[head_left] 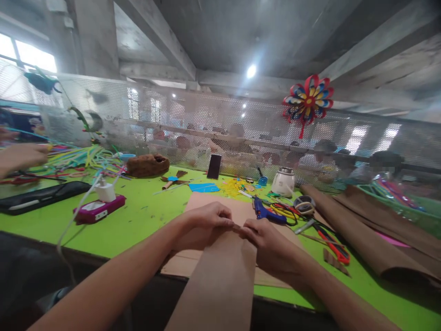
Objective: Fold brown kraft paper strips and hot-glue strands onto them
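Note:
A long strip of brown paper [223, 280] runs from the table toward me and hangs over the front edge. At its far end my left hand [212, 220] pinches the edge, thumb against fingers. My right hand [260, 234] is closed on the same end, a short way to the right, and a narrow folded or rolled edge shows between the two hands. Under them lies a flat tan board [196, 202]. A blue glue gun [267, 212] rests just beyond my right hand, and a red-handled cutter [334, 243] lies further right.
A purple power strip [99, 209] with a white plug stands left, near a black case [44, 195]. Behind are a brown woven shoe-like object [148, 165], a phone [214, 166] and a white pot [283, 181]. Rolled brown paper [372, 230] lies right. Another person's hand [22, 158] is far left.

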The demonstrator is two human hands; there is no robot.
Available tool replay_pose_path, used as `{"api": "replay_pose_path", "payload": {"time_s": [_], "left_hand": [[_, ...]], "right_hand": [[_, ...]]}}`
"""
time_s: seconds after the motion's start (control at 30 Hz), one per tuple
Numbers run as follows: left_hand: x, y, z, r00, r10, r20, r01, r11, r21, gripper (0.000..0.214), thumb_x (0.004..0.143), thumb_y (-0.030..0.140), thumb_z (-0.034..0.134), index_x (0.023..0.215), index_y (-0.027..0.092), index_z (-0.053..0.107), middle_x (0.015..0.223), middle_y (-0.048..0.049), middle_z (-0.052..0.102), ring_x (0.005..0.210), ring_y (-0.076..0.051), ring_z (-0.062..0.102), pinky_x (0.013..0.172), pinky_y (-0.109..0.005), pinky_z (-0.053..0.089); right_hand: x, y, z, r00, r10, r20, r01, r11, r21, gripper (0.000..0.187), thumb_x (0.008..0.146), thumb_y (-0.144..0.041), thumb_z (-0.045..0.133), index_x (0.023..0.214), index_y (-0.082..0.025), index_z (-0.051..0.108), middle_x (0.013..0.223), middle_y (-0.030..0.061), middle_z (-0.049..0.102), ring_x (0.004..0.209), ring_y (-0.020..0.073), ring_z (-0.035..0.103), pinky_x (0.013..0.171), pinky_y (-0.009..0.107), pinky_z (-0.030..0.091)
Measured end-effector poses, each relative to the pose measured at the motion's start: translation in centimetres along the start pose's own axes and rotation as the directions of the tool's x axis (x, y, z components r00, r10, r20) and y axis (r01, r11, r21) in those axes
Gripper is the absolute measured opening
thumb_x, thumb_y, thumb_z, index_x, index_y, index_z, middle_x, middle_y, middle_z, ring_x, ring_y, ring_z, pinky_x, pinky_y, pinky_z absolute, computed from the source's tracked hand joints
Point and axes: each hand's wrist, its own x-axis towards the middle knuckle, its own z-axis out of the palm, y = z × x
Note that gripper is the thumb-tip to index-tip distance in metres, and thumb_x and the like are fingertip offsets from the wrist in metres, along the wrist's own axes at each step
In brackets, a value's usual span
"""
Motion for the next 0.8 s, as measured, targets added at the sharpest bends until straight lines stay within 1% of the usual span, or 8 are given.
{"api": "replay_pose_path", "payload": {"time_s": [0.1,0.2,0.27,0.37,0.47,0.57,0.7,0.8], "left_hand": [[0.0,-0.2,-0.2,0.999,0.007,0.036,-0.003,0.995,-0.096,0.032,0.078,0.045,0.054,0.073,0.013,0.06,0.064,0.002,0.051,0.061,-0.009,0.044,0.057,-0.019,0.032],[-0.3,-0.4,-0.4,0.991,-0.069,0.118,0.101,0.951,-0.294,0.033,0.075,0.046,0.058,0.075,0.013,0.061,0.064,0.002,0.051,0.061,-0.009,0.044,0.06,-0.02,0.035],[-0.5,-0.6,-0.5,0.982,-0.102,0.159,0.159,0.899,-0.408,0.034,0.074,0.047,0.059,0.078,0.013,0.063,0.066,0.0013,0.052,0.061,-0.01,0.045,0.06,-0.021,0.035],[-0.7,-0.7,-0.2,0.984,-0.104,0.145,0.162,0.864,-0.477,0.034,0.074,0.046,0.06,0.079,0.013,0.065,0.066,0.0007,0.053,0.059,-0.009,0.042,0.058,-0.022,0.033],[-0.7,-0.9,0.3,0.986,-0.094,0.138,0.155,0.824,-0.545,0.032,0.074,0.044,0.061,0.079,0.012,0.066,0.065,-0.0001,0.052,0.057,-0.009,0.04,0.057,-0.023,0.032],[-0.5,-0.9,0.7,0.983,-0.09,0.16,0.17,0.781,-0.601,0.032,0.072,0.043,0.063,0.076,0.012,0.064,0.068,-0.0021,0.054,0.062,-0.011,0.044,0.06,-0.025,0.033],[-0.6,-0.8,0.3,0.991,-0.069,0.113,0.118,0.851,-0.511,0.034,0.071,0.045,0.064,0.067,0.012,0.058,0.062,0.0008,0.047,0.058,-0.009,0.039,0.056,-0.023,0.029],[-0.7,-0.6,-0.1,0.995,-0.097,0.035,0.102,0.875,-0.474,0.04,0.069,0.05,0.063,0.061,0.013,0.051,0.055,0.0044,0.038,0.052,-0.007,0.031,0.052,-0.022,0.024]], "right_hand": [[0.0,0.4,0.4,1.0,-0.006,0.026,0.001,0.985,0.174,0.023,0.086,-0.032,0.047,0.069,-0.018,0.051,0.062,-0.0013,0.049,0.055,0.0104,0.039,0.048,0.022,0.027],[0.3,0.9,1.0,0.994,0.077,0.077,-0.102,0.904,0.416,0.032,0.088,-0.041,0.04,0.067,-0.018,0.047,0.059,-0.0034,0.042,0.052,0.0097,0.035,0.046,0.021,0.027],[0.6,1.1,1.1,0.988,0.103,0.113,-0.146,0.852,0.503,0.035,0.089,-0.044,0.038,0.067,-0.018,0.045,0.059,-0.0038,0.041,0.051,0.0093,0.034,0.045,0.021,0.027],[0.9,1.2,0.6,0.987,0.064,0.147,-0.124,0.886,0.447,0.037,0.087,-0.046,0.041,0.064,-0.017,0.047,0.06,-0.0028,0.044,0.052,0.0097,0.036,0.047,0.021,0.029],[0.7,1.0,0.0,0.994,-0.002,0.108,-0.035,0.942,0.334,0.034,0.085,-0.043,0.044,0.064,-0.017,0.05,0.063,-0.001,0.047,0.054,0.0105,0.038,0.049,0.022,0.03],[0.3,0.6,0.1,0.997,-0.028,0.079,-0.001,0.935,0.355,0.032,0.086,-0.042,0.043,0.067,-0.017,0.051,0.065,-0.0006,0.048,0.056,0.0105,0.039,0.05,0.022,0.031],[0.8,0.7,0.5,0.993,0.02,0.114,-0.074,0.869,0.489,0.034,0.085,-0.045,0.044,0.072,-0.016,0.056,0.066,-0.0001,0.052,0.057,0.011,0.042,0.05,0.021,0.035],[1.6,1.1,-0.2,0.992,-0.004,0.128,-0.058,0.877,0.478,0.031,0.081,-0.045,0.051,0.083,-0.017,0.064,0.074,0.0023,0.059,0.064,0.0131,0.048,0.054,0.022,0.038]]}}
